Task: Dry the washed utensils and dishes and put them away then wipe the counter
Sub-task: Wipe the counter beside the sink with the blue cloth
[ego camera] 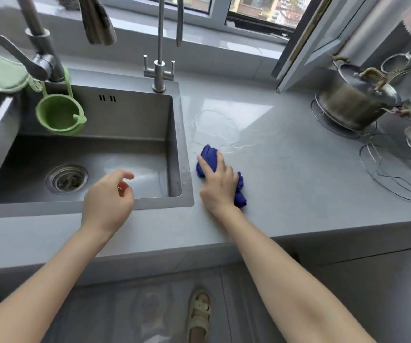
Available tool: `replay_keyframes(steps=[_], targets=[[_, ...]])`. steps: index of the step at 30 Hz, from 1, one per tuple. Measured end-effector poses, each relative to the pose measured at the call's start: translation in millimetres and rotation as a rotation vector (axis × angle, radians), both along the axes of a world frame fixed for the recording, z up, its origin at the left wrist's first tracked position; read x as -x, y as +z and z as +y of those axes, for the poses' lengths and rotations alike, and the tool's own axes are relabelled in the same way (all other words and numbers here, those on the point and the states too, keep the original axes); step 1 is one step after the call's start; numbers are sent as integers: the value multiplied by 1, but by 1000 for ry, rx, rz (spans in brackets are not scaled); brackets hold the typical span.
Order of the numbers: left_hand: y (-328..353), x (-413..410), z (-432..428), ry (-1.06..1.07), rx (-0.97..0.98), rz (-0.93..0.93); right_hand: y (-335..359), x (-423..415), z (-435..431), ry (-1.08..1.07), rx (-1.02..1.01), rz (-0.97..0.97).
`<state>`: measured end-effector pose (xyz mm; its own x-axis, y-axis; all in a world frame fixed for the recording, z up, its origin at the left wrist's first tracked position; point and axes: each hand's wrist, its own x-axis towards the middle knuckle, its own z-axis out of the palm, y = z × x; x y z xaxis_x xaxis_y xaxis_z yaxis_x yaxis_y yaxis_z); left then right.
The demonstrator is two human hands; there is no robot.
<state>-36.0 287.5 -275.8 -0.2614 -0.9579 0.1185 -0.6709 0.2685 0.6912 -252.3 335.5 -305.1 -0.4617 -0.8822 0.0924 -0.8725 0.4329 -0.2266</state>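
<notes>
The right hand (218, 184) presses a bunched blue cloth (208, 157) onto the counter (286, 169) just right of the sink (125, 115). Its fingers are curled over the wad with the thumb at the left side, so the cloth is gripped and pushed flat at once. Bunched like this it makes a thick pad that should soak up water rather than smear it.

The cloth sits at the near edge of a puddle (214, 127) that spreads toward the far side along the sink rim, likely where wet dishes drained. I judge this to be the wiping step, with the puddle not yet taken up. The next stroke calls for a push away through the water.

The left hand (108, 194) hovers over the near right corner of the sink, fingers loosely curled and holding nothing. It seems kept clear of the wet counter.

A lidded pot (355, 105) stands far right, well apart from the puddle, with a wire rack (392, 174) nearer. Both are out of the cloth's path. A green cup (59, 115) hangs from the tap (41, 53) over the sink, so it drips into the basin. A green pad (0, 71) lies far left.

No brand, label or writing can be read; the dark marks (107, 98) on the sink's far wall look like overflow slots, not letters
</notes>
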Motion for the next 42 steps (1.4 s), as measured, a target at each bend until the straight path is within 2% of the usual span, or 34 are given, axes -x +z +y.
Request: replay_keyframes(steps=[3,4,6,8,10,11,14,15,18,20,22,23,26,29,31,33,38,40,42], targets=[[-1,1,0,19,1,-2,2,-11,-20,72,47,-78],[-1,4,-1,20,-3,-6,8,-5,-18,79,139,-220],[-3,14,-4,23,-10,-9,24,16,-6,48,413,-647],[-5,26,-7,26,-15,-15,42,48,16,-117,594,-1021],[-5,39,-8,8,-18,-26,50,92,42,-276,614,-1176],[-3,46,-8,-6,-17,-31,51,115,57,-381,540,-1105],[4,74,-12,-38,5,-50,38,163,87,-675,21,-368],[6,86,-14,-46,13,-51,32,162,86,-673,-62,-262],[12,122,-21,-65,37,-34,6,135,64,-485,-185,-114],[14,144,-25,-78,45,-22,-8,135,66,-356,-175,5],[15,162,-30,-81,38,-15,-15,166,93,-291,-105,49],[16,169,-34,-85,37,-18,-16,189,111,-328,-77,61],[15,187,-46,-85,38,-23,-11,268,141,-599,-92,38],[15,198,-58,-43,36,-20,-1,318,103,-827,-123,-20],[15,203,-66,-24,29,-34,-2,317,53,-854,-90,-53],[16,207,-74,-5,29,-41,-9,289,3,-703,-43,-16],[27,224,-90,15,61,-83,-11,170,-80,-41,-11,-10],[30,234,-93,-6,68,-97,-8,172,-77,129,-23,-59],[29,244,-97,-37,76,-111,-12,197,-56,179,13,-48]])
